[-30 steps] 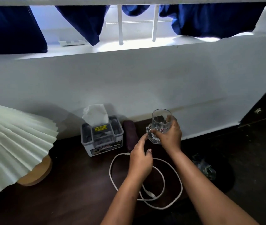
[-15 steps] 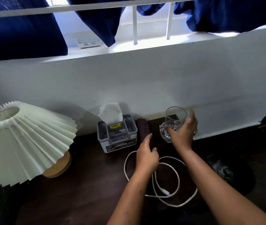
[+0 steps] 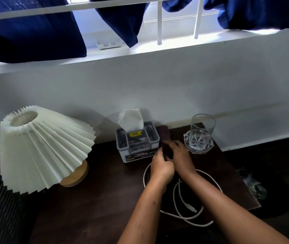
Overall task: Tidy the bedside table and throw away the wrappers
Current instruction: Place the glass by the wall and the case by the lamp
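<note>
Your right hand (image 3: 179,155) has let go of the glass (image 3: 201,132), which half a second ago it was gripping, and the glass now stands upright and alone on its clear coaster (image 3: 198,147) at the back right corner of the surface (image 3: 96,199). Both of your hands have come together on the dark purple pouch-like thing (image 3: 164,133) wedged just beside the tissue box (image 3: 137,143), against the wall. Your left hand (image 3: 161,167) is curled with its fingertips at the near end of that dark thing, and the right is laid over it, fingers bent; whether either has a firm hold you cannot tell, since the hands hide the contact. I judge the glass is settled and the pouch is the next item being straightened. The surface itself looks dark brown wood, carrying a pleated lamp (image 3: 41,147) at left and a loose white cable (image 3: 180,196) coiled under your forearms. No wrapper shows plainly on it; something crinkly and clear (image 3: 254,185) lies off the right edge, too dim to name.
</note>
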A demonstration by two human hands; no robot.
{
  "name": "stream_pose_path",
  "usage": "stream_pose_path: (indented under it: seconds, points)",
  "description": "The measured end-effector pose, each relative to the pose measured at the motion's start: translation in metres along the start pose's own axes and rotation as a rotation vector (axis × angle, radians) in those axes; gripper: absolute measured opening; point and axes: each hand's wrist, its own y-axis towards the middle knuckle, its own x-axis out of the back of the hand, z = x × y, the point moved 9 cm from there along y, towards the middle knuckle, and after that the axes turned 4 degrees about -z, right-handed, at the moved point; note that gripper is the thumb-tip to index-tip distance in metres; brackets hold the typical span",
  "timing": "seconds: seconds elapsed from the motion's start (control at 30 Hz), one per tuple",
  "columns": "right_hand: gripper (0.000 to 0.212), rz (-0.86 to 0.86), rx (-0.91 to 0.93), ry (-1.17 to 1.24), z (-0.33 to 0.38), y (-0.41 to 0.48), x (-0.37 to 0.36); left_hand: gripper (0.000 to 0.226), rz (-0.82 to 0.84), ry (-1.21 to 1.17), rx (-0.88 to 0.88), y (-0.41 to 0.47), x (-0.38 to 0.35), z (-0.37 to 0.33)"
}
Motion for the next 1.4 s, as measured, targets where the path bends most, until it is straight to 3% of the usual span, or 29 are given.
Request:
stream_pose_path:
  seconds: [0.17,0.3,0.47,0.63,0.7,0.8,0.9,1.07,1.23,1.4]
  points:
    - [0.055,-0.012,-0.038,0.021,0.000,-0.002,0.002,0.051,0.087,-0.175,0.096,0.003,-0.011,0.011]
    - [0.040,-0.190,-0.150,0.284,-0.003,-0.004,0.029,0.032,0.102,-0.398,0.138,0.005,-0.019,0.009]
    - [0.019,-0.386,-0.427,0.617,-0.019,-0.031,0.052,0.039,0.083,-0.467,0.136,-0.002,-0.034,0.003]
    - [0.027,-0.290,-0.694,1.127,-0.019,-0.070,0.030,0.028,0.057,-0.570,0.176,-0.014,-0.033,-0.004]
    - [0.028,-0.259,-0.724,1.167,-0.019,-0.085,0.028,0.027,0.067,-0.582,0.166,-0.021,-0.029,-0.009]
    - [0.028,-0.221,-0.620,0.987,-0.016,-0.094,0.035,0.026,0.092,-0.577,0.144,-0.039,-0.016,-0.012]
    - [0.012,-0.116,-0.472,0.849,0.005,-0.099,0.028,0.023,0.076,-0.579,0.129,-0.057,0.006,-0.011]
    - [0.042,0.050,-0.218,0.870,0.062,-0.107,0.007,0.034,-0.063,-0.661,0.040,-0.072,0.060,-0.006]
    - [0.053,0.170,-0.026,0.618,0.105,-0.123,-0.026,0.045,-0.312,-0.711,-0.001,-0.096,0.120,0.046]
    - [0.065,0.248,-0.021,0.495,0.113,-0.129,-0.067,0.040,-0.440,-0.600,0.068,-0.078,0.153,0.078]
